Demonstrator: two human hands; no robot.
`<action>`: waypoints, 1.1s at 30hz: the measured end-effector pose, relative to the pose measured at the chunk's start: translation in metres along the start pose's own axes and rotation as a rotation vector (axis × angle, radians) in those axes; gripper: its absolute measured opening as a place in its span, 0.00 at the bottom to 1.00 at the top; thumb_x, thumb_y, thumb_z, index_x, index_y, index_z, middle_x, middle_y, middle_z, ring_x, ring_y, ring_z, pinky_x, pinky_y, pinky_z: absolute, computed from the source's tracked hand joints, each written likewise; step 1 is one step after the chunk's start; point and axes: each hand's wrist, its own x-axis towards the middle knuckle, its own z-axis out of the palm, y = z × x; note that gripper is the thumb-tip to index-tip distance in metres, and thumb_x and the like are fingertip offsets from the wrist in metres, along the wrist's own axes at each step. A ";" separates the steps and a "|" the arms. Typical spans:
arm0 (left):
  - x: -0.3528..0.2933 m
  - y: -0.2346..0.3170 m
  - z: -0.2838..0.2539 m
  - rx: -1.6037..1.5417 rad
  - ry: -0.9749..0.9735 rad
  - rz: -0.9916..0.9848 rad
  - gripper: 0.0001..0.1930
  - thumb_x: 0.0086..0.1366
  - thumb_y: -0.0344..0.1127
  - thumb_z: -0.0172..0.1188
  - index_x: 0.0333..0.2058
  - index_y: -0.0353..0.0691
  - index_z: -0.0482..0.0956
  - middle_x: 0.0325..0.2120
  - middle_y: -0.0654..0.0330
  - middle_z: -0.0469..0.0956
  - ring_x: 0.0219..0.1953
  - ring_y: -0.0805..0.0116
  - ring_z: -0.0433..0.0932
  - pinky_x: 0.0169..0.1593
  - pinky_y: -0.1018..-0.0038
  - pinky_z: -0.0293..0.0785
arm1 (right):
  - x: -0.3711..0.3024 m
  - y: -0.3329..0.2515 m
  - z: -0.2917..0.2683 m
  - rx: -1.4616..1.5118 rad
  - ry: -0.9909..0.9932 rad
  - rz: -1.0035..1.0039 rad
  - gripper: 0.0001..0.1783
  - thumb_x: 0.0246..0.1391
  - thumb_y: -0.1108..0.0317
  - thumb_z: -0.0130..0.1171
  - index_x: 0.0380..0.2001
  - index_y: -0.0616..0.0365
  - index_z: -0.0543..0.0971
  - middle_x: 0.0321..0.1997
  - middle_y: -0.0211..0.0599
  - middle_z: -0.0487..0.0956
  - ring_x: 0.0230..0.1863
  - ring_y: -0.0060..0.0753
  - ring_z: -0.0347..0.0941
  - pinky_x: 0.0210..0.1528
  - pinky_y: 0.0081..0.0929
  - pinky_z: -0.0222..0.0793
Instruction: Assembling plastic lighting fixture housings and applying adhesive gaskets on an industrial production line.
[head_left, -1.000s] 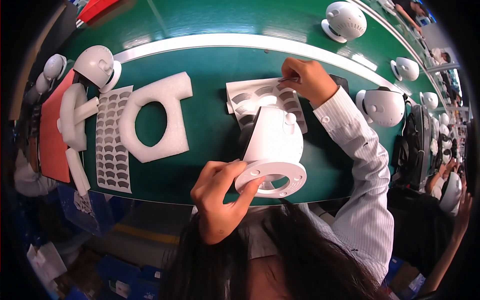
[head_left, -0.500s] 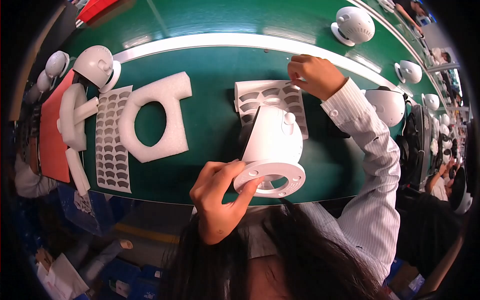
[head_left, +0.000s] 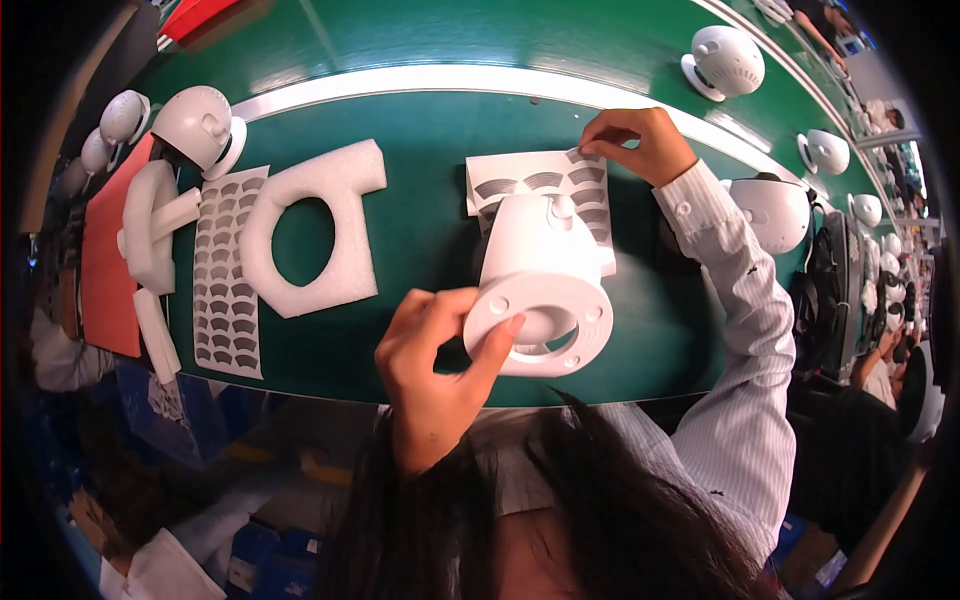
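Note:
My left hand (head_left: 430, 370) grips a white rounded device (head_left: 545, 245) by its ring-shaped base. The thumb reaches over the ring's opening, and the base's underside, with small round marks, is tilted toward me. Behind the device lies a white sticker sheet (head_left: 482, 170) with rows of grey curved stickers, partly hidden by it. My right hand (head_left: 645, 145) is at the sheet's far right corner, thumb and finger pinched at a grey curved sticker (head_left: 583, 156). Whether the sticker is separated from its backing I cannot tell.
To the left are a foam frame (head_left: 350, 230) with a round hole, a longer sticker sheet (head_left: 228, 300), foam pieces (head_left: 150, 235) and a red-orange board (head_left: 108, 260). Similar white devices stand at the far left (head_left: 195, 125), far right (head_left: 728, 62) and right edge (head_left: 775, 212).
The device has tipped so more of its base's underside faces me. My right fingertips have shifted slightly away from me at the sheet's corner, and the sheet's far edge lies differently.

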 end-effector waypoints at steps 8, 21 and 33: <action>0.015 -0.002 0.009 -0.063 0.025 -0.009 0.08 0.51 0.29 0.66 0.29 0.37 0.76 0.20 0.60 0.80 0.25 0.72 0.69 0.36 0.75 0.59 | -0.015 -0.001 0.026 -0.094 0.184 0.032 0.08 0.43 0.77 0.60 0.30 0.60 0.76 0.28 0.38 0.78 0.30 0.35 0.77 0.36 0.27 0.72; 0.017 0.002 0.025 -0.198 0.032 -0.011 0.08 0.53 0.30 0.64 0.29 0.37 0.75 0.18 0.59 0.80 0.19 0.74 0.70 0.34 0.77 0.59 | -0.017 -0.005 0.018 0.298 0.496 0.266 0.06 0.54 0.70 0.56 0.33 0.59 0.73 0.36 0.36 0.76 0.37 0.36 0.77 0.36 0.25 0.71; 0.023 0.006 0.051 -0.214 0.100 0.037 0.08 0.51 0.29 0.65 0.28 0.39 0.74 0.13 0.62 0.76 0.13 0.73 0.63 0.30 0.77 0.58 | -0.034 -0.129 -0.030 -0.047 -0.070 -0.124 0.03 0.46 0.73 0.59 0.26 0.60 0.77 0.54 0.44 0.69 0.48 0.45 0.68 0.51 0.34 0.63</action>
